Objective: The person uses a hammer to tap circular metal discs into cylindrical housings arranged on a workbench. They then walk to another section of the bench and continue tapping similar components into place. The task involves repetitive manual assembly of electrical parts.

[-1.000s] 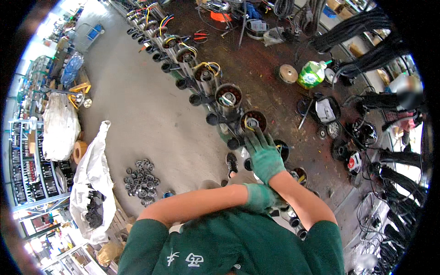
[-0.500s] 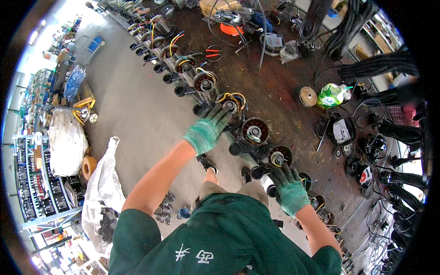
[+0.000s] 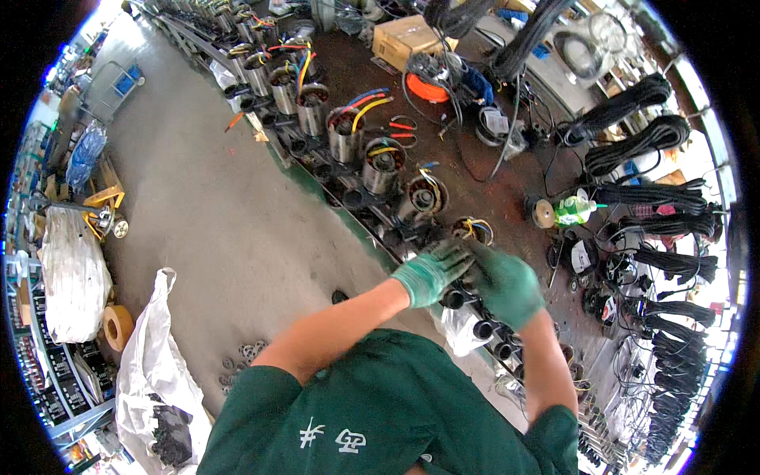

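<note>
Left hand [image 3: 434,273] and right hand [image 3: 507,286] now close together at 1 wire-topped metal housing [image 3: 473,230]
Hands well apart over separate housings 0.5 s ago — now side by side, so work looks centred on 1 spot; left fingers stretch out, right hand is motion-blurred, cannot tell if either grips anything; housing sits just beyond the hands, in the row along the edge of the dark bench [image 3: 475,190] — black tube end [image 3: 452,299] near both hands, cardboard box [image 3: 405,43] farther up

Cylinders [image 3: 381,180] along the left edge of the table [image 3: 487,204], bottle [image 3: 571,211] to their right
</note>
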`<action>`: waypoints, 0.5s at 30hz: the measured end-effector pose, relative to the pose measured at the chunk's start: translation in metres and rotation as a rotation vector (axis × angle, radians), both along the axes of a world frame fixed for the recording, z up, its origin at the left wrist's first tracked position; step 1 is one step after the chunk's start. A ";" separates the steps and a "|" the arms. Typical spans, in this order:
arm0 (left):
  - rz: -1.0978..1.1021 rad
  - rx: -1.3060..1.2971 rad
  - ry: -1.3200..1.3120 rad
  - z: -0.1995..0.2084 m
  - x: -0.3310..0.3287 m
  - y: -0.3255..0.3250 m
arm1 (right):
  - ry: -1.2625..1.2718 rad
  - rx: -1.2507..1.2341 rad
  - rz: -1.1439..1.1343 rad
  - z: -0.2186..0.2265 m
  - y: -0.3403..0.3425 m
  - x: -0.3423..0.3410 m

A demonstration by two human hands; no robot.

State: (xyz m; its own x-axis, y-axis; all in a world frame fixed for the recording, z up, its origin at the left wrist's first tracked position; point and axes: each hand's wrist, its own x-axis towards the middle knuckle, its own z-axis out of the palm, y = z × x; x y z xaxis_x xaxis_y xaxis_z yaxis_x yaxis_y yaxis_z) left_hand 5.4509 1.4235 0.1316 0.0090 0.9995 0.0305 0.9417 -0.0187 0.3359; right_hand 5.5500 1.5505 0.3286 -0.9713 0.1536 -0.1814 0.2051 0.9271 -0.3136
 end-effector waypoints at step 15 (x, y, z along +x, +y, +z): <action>-0.220 -0.218 -0.329 -0.003 -0.139 -0.105 | 0.014 0.267 0.214 -0.136 -0.040 -0.184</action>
